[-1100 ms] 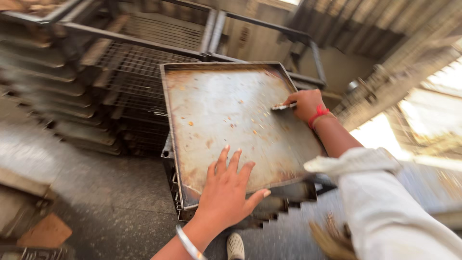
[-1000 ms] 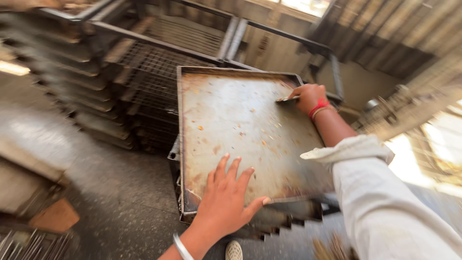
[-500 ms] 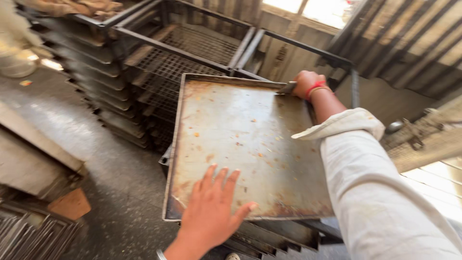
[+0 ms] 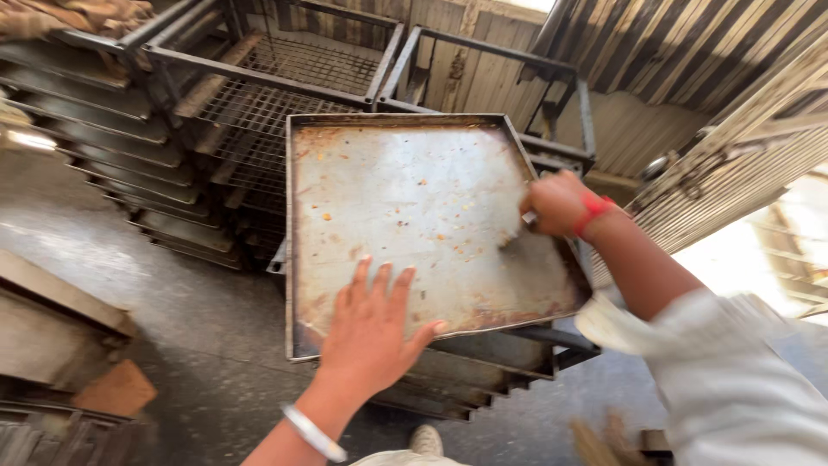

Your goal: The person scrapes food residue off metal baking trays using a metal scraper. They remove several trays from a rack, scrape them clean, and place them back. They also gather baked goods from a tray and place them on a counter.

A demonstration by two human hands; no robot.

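Note:
A large flat metal baking tray (image 4: 405, 164), stained with rust-brown patches and crumbs, lies on top of a stack of similar trays. My left hand (image 4: 373, 332) is pressed flat on the tray's near edge, fingers spread, a silver bangle on the wrist. My right hand (image 4: 556, 203), with a red band at the wrist and a white rolled sleeve behind it, is closed around a small metal scraper (image 4: 522, 226) whose blade touches the tray surface near its right side.
A metal rack (image 4: 259, 86) with wire-mesh shelves and stacked trays stands at the back left. Corrugated metal walls (image 4: 690, 52) close off the back and right. A grey concrete floor (image 4: 147, 285) lies at left, with a brick-coloured block (image 4: 112, 388) near the bottom left.
My right hand has drawn the scraper from the tray's far right corner down toward the middle of its right side. My left hand stays flat on the near edge.

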